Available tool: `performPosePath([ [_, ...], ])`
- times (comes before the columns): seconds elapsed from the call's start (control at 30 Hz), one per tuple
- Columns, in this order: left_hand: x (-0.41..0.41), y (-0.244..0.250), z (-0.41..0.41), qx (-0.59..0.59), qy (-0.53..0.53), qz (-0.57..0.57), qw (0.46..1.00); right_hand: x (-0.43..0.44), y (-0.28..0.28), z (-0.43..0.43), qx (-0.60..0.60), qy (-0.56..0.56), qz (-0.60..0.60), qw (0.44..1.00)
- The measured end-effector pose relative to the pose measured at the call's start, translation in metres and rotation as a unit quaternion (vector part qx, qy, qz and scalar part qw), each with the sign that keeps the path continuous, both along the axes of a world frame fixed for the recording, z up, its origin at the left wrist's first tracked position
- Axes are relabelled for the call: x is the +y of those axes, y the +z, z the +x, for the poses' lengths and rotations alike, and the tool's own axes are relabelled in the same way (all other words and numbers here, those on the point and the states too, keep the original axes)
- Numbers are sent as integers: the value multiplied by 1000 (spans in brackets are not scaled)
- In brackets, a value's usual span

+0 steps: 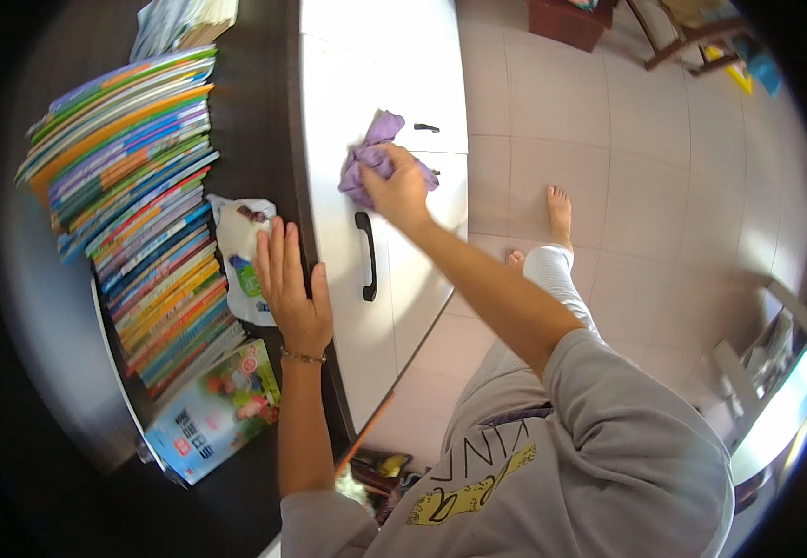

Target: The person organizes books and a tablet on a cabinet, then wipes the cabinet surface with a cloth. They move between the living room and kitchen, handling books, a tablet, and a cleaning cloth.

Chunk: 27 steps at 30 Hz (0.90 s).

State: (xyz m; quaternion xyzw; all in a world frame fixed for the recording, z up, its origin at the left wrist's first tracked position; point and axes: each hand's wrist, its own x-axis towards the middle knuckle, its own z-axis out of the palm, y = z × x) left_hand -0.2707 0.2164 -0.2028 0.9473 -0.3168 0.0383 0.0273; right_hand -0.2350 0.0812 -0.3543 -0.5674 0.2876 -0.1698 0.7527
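Observation:
In my right hand [400, 188] is a crumpled purple cloth [368, 171], pressed against the white front of a cabinet [337, 91]. A black bow handle [366, 257] sits just below the cloth, and a smaller dark handle [426, 128] lies beyond it. My left hand [295, 293] rests flat with its fingers extended on the cabinet's dark top [257, 104], near the front edge. Its fingertips overlap a white plastic packet [239, 240] with coloured prints, partly hidden under the hand.
A long row of books [145, 202] stands on the dark top, with a picture-covered book [219, 411] at its near end. Pink floor tiles [550, 146] stretch to the right. A wooden chair [689, 35] and a dark red box [571, 24] stand at the far right.

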Motion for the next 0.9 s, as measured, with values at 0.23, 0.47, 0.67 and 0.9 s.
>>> performPosePath([
  [0.23,10,-8,-4,7,-7,-28,1000,32,34,-82,-108,118,-244,957],
  [0.47,3,-9,-1,6,-23,-32,999,3,3,-25,-43,45,-260,964],
  [0.67,10,-9,-2,-6,-20,-48,999,44,25,-93,-127,111,-351,921],
  [0.9,6,-12,1,-6,-21,-61,998,23,26,-65,-77,99,-326,937],
])
